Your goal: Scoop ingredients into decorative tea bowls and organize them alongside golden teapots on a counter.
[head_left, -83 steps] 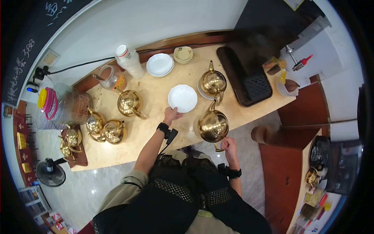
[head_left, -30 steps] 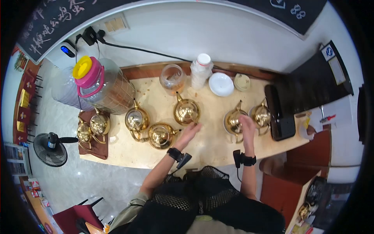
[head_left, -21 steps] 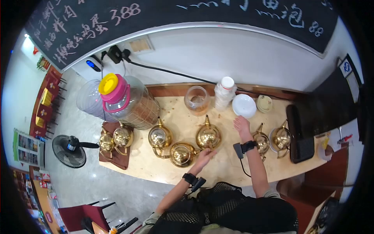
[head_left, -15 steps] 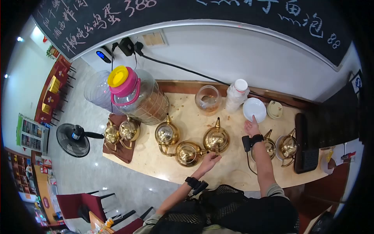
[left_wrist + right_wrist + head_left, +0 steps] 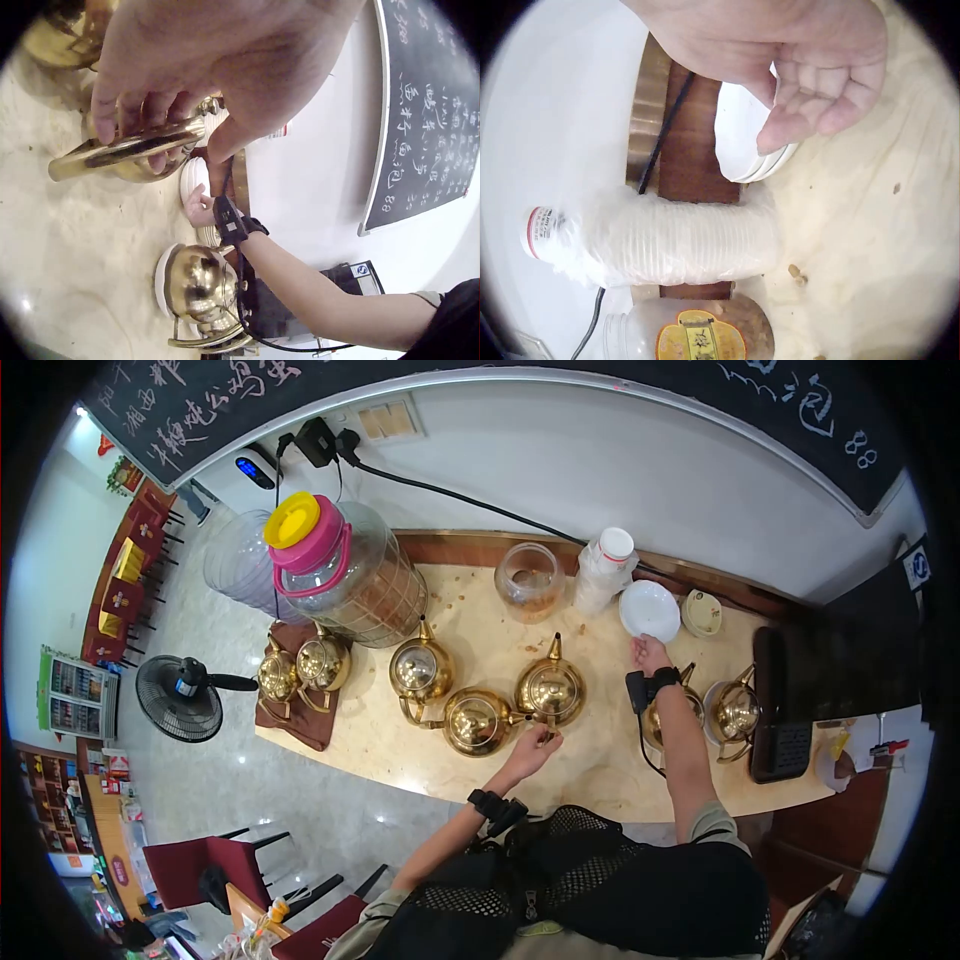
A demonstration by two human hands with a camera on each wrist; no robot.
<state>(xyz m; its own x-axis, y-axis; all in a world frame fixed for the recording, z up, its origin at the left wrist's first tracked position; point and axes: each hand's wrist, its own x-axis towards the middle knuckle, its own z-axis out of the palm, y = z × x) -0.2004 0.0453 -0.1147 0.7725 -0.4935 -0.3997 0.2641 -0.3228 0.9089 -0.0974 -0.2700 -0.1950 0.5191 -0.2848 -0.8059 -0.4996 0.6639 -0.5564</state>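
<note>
My left hand [image 5: 533, 752] has its fingers round the handle of a gold teapot [image 5: 552, 695], which stands on the wooden table. In the left wrist view that handle [image 5: 124, 152] passes between thumb and fingers. My right hand [image 5: 650, 653] reaches to a stack of white plates [image 5: 647, 606] by the wall. There, the right wrist view has my thumb and curled fingertips pinching the near rim of a plate [image 5: 739, 131]. Two more gold teapots stand left of the held one, the nearer [image 5: 478, 722] close beside it. On the right, two teapots [image 5: 738, 712] sit on white plates.
Behind are a clear jar [image 5: 530, 585], a wrapped stack of plastic cups [image 5: 602, 575] and small bowls [image 5: 702, 614]. A large pink-lidded jar [image 5: 365, 590] stands at left beside two small teapots on a brown cloth [image 5: 310, 720]. A black tray [image 5: 780, 750] lies at right.
My left hand has let go of a plate and taken the teapot's handle. My right hand has left a teapot on the right and moved to the plate stack. The head view has shifted left.
</note>
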